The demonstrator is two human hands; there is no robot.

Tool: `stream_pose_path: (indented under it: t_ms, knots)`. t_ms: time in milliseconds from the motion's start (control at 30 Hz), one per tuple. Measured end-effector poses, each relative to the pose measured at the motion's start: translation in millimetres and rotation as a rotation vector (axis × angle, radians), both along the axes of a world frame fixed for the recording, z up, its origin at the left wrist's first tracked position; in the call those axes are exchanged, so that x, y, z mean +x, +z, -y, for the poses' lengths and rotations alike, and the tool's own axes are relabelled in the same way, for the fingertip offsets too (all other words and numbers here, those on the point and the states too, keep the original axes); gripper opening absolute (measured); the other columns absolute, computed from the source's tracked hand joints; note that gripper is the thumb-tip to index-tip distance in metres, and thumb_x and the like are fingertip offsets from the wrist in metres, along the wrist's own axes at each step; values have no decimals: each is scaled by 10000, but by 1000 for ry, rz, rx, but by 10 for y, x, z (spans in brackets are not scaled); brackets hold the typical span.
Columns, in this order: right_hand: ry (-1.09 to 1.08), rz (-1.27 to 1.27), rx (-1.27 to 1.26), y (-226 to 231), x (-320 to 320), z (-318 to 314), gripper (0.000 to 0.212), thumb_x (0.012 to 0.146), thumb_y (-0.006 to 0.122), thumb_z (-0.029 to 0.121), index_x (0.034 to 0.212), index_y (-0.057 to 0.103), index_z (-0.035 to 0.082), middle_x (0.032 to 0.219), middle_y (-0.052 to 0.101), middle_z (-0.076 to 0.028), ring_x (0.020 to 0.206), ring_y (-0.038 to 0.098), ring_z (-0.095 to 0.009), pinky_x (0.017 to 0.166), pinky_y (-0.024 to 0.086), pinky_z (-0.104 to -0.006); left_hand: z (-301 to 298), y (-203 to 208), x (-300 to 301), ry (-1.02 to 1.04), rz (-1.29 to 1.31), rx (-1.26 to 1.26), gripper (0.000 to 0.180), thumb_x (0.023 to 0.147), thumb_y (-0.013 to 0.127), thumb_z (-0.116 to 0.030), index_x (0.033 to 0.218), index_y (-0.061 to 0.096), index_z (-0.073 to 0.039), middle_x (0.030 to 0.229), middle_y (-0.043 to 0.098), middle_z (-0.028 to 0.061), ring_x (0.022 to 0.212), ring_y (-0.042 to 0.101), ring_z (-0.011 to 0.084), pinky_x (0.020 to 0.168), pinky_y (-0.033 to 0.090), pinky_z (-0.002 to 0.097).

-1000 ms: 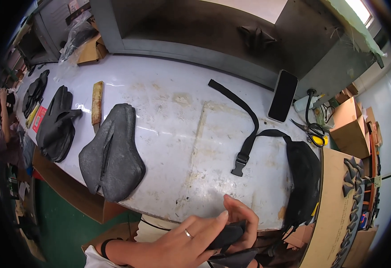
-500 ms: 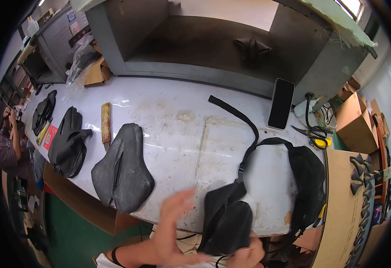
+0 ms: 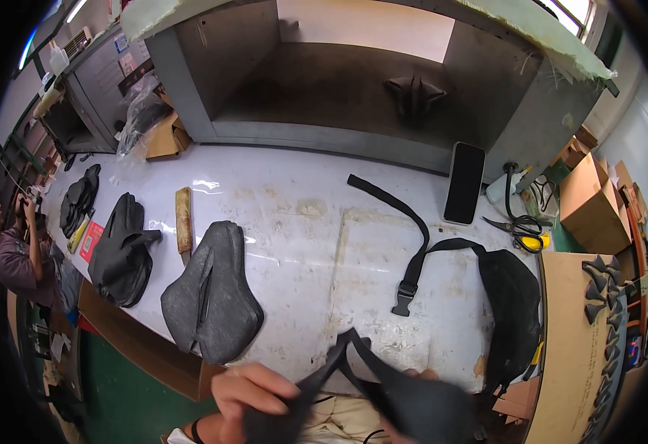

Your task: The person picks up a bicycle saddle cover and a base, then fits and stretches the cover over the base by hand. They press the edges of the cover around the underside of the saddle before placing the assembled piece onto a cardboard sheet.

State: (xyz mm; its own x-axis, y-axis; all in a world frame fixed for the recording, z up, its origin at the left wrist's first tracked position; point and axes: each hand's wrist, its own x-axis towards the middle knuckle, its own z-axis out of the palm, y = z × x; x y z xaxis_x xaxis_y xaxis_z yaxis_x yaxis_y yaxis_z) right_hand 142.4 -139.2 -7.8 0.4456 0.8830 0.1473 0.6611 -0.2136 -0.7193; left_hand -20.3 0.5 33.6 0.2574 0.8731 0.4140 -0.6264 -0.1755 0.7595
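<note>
Near my body, at the table's front edge, a black saddle cover [image 3: 420,403] is spread into an upside-down V, partly blurred. My left hand [image 3: 250,392] is closed on its left side, fingers curled over the material. My right hand [image 3: 422,374] grips the other side; most of it is hidden behind the cover, with only some fingertips showing. A dark grey saddle-shaped pad [image 3: 213,296] with a long central slot lies on the table, left of my hands. Beyond it rests a wooden-handled knife [image 3: 183,222].
Black folded covers [image 3: 122,251] lie farther left. A black waist bag [image 3: 513,311] with strap and buckle [image 3: 404,299] is at right, near a phone [image 3: 465,183] and scissors [image 3: 520,226]. A grey metal shelf [image 3: 324,140] stands behind. At far left, another person [image 3: 24,259] stands.
The black cover has come nearer my body and is now pulled apart into two sides. My left hand, open before, has closed on it. The strap's buckle is now uncovered.
</note>
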Motion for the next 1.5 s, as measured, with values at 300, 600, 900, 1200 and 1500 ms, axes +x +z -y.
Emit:
stream_pose_path:
  t_ms: [300,600,900,1200,1500]
  knots:
    - [-221,-1580,144,90,65,-124,336,944,478,238,1134,536,-33,1037,620,-218,767,629,-253,671,511,-343,-332,107,-196,-773,-484,-509,626,800,653,119,1370,422,1,1271,537,212,1021,630,231,855,543,301]
    - [110,-1225,-273,280,-3,-197,230,804,653,-7,1029,605,-10,998,633,-74,939,605,-172,813,472,-297,-374,211,59,-1085,-856,-164,770,904,647,-140,1513,175,-153,763,600,38,669,540,74,626,459,242]
    - [290,-1150,361,-208,156,-12,175,767,688,107,835,616,-37,786,657,-128,663,637,-202,598,500,-316,-334,180,-10,-1029,-714,125,555,922,622,-169,1432,410,-224,679,589,36,593,511,99,605,448,264]
    - [-79,-1531,175,247,-87,-192,184,766,683,106,778,562,-31,773,644,-185,661,633,-250,574,488,-306,-348,145,-29,-1141,-636,-18,515,942,585,-147,1423,415,-219,676,573,7,618,462,65,610,416,238]
    - [101,-924,168,32,84,-239,89,714,675,-16,712,622,-88,720,656,-195,600,640,-245,541,502,-297,-383,118,-69,-1156,-633,-74,448,938,582,-116,1373,478,-144,856,657,48,696,540,66,656,446,235]
